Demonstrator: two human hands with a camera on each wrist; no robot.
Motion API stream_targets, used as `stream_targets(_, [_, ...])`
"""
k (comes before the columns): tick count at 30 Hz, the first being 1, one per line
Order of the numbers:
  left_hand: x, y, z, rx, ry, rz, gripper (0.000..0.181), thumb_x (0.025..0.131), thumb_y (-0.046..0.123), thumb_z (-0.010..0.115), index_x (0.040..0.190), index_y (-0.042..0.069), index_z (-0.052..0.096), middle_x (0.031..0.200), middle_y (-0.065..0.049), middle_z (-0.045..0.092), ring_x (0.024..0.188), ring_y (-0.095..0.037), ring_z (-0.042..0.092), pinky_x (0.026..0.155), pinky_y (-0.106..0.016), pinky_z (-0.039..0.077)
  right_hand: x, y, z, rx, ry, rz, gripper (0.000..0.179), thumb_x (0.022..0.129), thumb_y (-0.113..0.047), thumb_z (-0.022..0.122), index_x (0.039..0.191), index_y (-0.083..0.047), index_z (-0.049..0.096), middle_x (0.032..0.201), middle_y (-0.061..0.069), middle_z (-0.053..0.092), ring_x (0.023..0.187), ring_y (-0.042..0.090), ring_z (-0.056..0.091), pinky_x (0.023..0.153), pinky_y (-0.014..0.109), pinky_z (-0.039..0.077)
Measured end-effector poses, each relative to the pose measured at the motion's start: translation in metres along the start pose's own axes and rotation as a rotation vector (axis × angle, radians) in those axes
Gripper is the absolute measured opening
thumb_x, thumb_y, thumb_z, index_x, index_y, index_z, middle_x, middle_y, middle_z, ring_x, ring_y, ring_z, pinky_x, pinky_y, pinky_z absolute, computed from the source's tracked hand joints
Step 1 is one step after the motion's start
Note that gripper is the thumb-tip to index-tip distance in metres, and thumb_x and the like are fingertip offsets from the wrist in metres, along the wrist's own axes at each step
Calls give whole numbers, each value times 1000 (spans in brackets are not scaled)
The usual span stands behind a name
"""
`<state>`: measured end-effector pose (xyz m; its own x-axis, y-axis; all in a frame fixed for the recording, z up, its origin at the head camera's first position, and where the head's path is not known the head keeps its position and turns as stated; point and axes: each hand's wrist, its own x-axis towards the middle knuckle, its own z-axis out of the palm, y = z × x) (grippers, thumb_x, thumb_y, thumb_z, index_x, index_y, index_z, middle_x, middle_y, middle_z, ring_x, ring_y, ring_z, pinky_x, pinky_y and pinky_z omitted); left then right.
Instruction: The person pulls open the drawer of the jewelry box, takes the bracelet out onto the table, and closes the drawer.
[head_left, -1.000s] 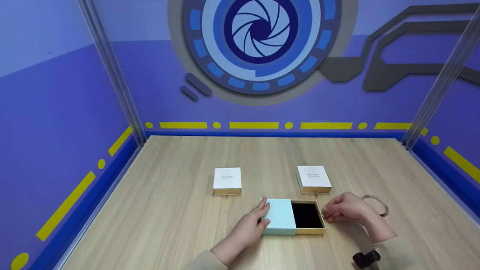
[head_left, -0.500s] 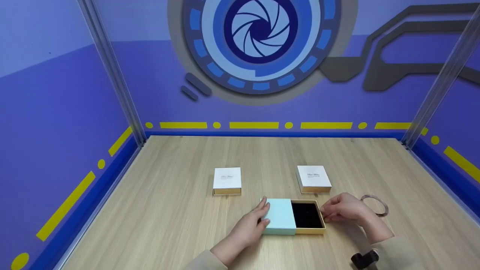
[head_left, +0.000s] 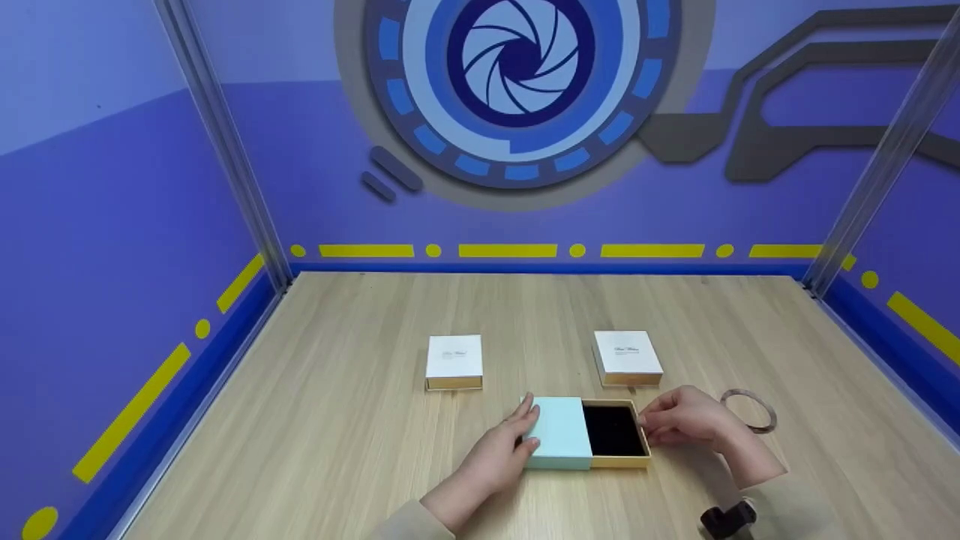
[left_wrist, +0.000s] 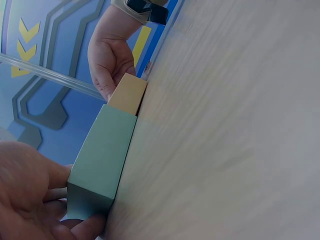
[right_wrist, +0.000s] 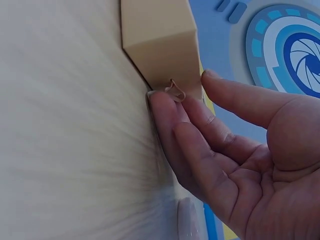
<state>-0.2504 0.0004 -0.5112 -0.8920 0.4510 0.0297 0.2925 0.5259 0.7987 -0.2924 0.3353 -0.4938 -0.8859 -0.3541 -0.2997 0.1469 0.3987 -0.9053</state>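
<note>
A jewelry box lies on the table, its gold drawer (head_left: 621,463) pulled partway out to the right of a mint-green sleeve (head_left: 559,427). Black padding (head_left: 615,431) lines the drawer. My left hand (head_left: 491,457) grips the sleeve's left end, fingers toward the far side and thumb toward the near side. At the drawer's right end is my right hand (head_left: 686,416), fingertips against the end wall beside a small ribbon loop (right_wrist: 175,91). Its thumb stands apart from the fingers, near the drawer's top edge. A bangle (head_left: 765,415) lies behind the right wrist.
Two small white boxes with gold sides stand farther back, a left one (head_left: 454,356) and a right one (head_left: 627,352). Printed blue-purple panels wall in the wooden table (head_left: 337,420) at the back and sides.
My right hand has shifted slightly left, closer against the drawer's end. The left hand, the sleeve and the white boxes stay in place.
</note>
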Motion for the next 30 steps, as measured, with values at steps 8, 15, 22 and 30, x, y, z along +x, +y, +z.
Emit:
stream_targets(8, [0,0,0,-5,-3,-10,55,106,19,56,156,3,41,171,-9,24,157,-32,29,126,-53,29,-1,-1,0,-45,7,2,29,95,-14,72,107,12,73,83,-3,76,73,5,69,67,19,61])
stream_targets(15, [-1,0,0,-9,-1,1,54,106,19,55,156,2,40,171,-10,24,157,-33,29,125,-54,29,0,-1,1,-26,13,4,27,95,-13,73,106,12,73,81,-4,75,72,5,68,68,19,61])
stream_targets(22, [-1,-1,0,-9,-4,16,55,107,19,54,156,1,39,171,-11,24,157,-33,27,125,-54,29,0,-1,2,5,4,-9,26,95,-11,72,106,13,73,82,-3,76,75,7,70,72,21,63])
stream_targets(30, [-1,-1,0,-13,-4,4,54,107,20,54,156,2,39,171,-10,23,157,-32,28,125,-53,29,1,0,3,10,3,-4,28,96,-9,70,108,16,71,83,-2,76,76,8,71,73,23,64])
